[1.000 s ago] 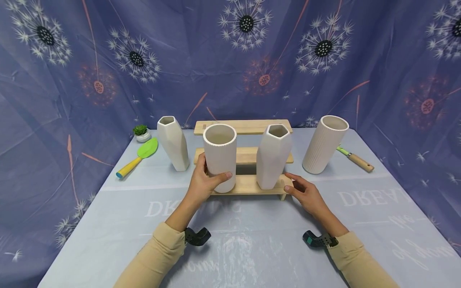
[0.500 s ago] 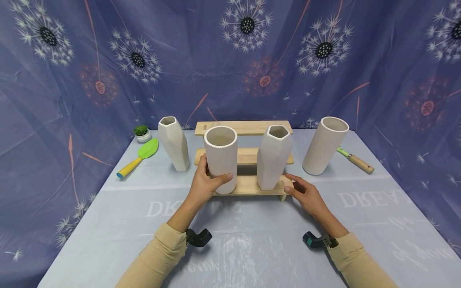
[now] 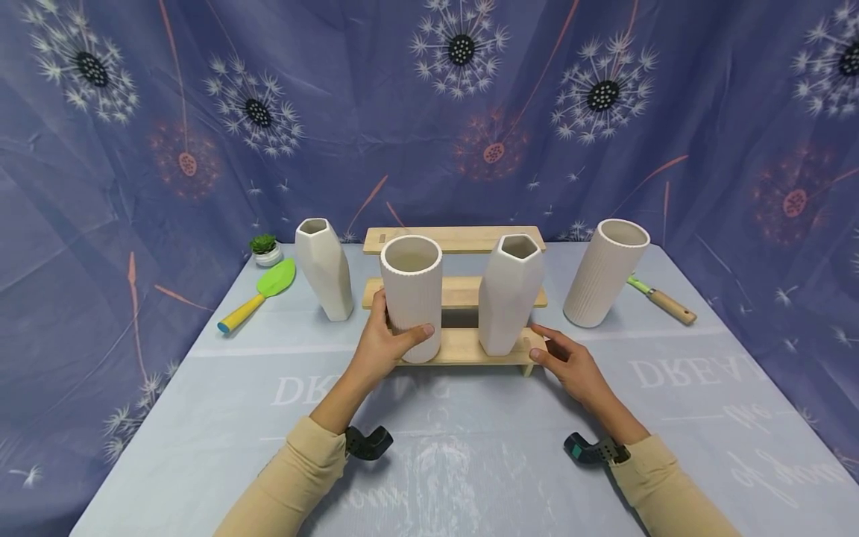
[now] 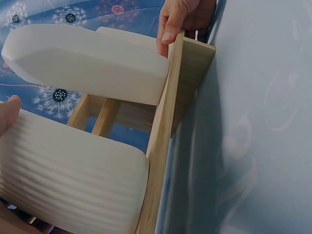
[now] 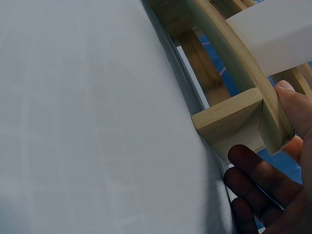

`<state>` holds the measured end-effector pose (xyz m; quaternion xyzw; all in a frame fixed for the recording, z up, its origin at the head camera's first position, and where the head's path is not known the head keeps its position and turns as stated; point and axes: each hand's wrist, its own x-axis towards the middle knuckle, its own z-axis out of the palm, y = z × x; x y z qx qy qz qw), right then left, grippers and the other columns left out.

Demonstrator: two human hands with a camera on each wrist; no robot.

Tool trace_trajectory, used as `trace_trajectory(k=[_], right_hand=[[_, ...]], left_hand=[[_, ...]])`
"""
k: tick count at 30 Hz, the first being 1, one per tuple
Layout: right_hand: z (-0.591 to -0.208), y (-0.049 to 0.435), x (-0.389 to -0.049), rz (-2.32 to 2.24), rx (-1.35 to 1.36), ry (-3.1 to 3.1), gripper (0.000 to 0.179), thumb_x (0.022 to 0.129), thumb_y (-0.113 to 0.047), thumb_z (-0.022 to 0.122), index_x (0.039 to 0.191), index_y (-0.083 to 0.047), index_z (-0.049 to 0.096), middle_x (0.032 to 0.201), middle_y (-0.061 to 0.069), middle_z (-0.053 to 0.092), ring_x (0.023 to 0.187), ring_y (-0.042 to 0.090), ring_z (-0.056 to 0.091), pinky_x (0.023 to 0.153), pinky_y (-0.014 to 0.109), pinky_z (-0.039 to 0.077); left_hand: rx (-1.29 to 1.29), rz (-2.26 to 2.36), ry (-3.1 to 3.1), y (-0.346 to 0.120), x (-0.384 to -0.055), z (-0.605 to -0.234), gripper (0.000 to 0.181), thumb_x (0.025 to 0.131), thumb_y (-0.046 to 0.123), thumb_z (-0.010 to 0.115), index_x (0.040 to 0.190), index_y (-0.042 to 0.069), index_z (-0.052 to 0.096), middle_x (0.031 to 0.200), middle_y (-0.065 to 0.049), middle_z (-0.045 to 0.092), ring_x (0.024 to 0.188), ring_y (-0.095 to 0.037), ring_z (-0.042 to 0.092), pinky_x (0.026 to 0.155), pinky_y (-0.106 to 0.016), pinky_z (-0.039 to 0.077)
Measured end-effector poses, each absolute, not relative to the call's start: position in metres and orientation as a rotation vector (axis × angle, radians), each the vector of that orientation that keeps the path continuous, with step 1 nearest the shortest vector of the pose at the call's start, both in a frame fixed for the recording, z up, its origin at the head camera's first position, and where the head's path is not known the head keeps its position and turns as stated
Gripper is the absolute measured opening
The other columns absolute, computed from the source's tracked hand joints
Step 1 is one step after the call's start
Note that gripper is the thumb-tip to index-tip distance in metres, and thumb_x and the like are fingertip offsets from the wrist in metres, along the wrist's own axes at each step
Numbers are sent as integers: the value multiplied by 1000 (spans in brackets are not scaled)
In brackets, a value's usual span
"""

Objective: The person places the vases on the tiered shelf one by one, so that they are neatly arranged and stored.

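My left hand (image 3: 379,339) grips a white ribbed cylindrical vase (image 3: 412,287), its thumb across the front and its fingers round the left side. The vase stands upright on the lowest step of a three-tier wooden stand (image 3: 459,344). To its right on that step is a white faceted vase (image 3: 511,291). My right hand (image 3: 570,358) holds the right end of the same step. In the right wrist view, the thumb (image 5: 292,97) lies on the board (image 5: 243,63) and several fingers curl below it, near the leg (image 5: 231,109).
Left of the stand are another faceted vase (image 3: 325,268), a green spatula with a yellow handle (image 3: 258,294) and a small potted plant (image 3: 265,249). On the right stand a ribbed vase (image 3: 607,272) and a wooden-handled tool (image 3: 664,300). A patterned curtain (image 3: 376,112) hangs behind.
The head view has shifted very slightly. Both hands, the vases and the stand keep their places.
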<state>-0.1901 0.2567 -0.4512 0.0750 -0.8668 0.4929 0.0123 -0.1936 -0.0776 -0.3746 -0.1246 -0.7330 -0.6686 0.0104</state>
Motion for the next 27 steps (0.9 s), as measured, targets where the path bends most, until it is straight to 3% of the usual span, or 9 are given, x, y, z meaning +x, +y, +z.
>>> trace_trajectory(k=[8, 12, 17, 24, 27], right_hand=[[-452, 257, -190, 1529, 226, -2710, 55, 90, -39, 62, 139, -22, 47, 146, 13, 43, 128, 34, 47, 100, 50, 42], [-452, 256, -191, 1498, 210, -2724, 54, 89, -41, 63, 138, -24, 48, 140, 11, 50, 119, 27, 52, 91, 37, 48], [-452, 256, -191, 1490, 212, -2716, 53, 89, -39, 63, 137, -25, 49, 127, 11, 58, 104, 18, 54, 76, 21, 47], [-444, 253, -186, 1469, 209, -2731, 53, 90, -36, 62, 139, -19, 48, 130, 15, 56, 107, 22, 54, 79, 25, 47], [-440, 251, -184, 1492, 206, -2729, 52, 91, -31, 62, 140, -17, 47, 137, 17, 51, 114, 27, 53, 88, 34, 48]], left_hand=[[-399, -2071, -2310, -79, -192, -372, 85, 77, 15, 77, 142, 24, 22, 138, -6, 39, 127, -28, 42, 105, -52, 32], [-395, -2048, -2324, -81, -191, -371, 83, 78, 16, 77, 142, 23, 24, 138, -6, 39, 126, -28, 43, 106, -51, 31], [-362, -1990, -2362, -83, -189, -370, 81, 78, 19, 77, 141, 23, 27, 135, -7, 41, 122, -27, 44, 105, -50, 32], [-359, -1975, -2345, -87, -186, -371, 77, 79, 18, 76, 141, 23, 31, 135, -8, 42, 121, -28, 45, 103, -47, 34], [-356, -1965, -2325, -89, -185, -372, 73, 80, 18, 76, 140, 22, 34, 135, -8, 44, 122, -27, 44, 104, -47, 34]])
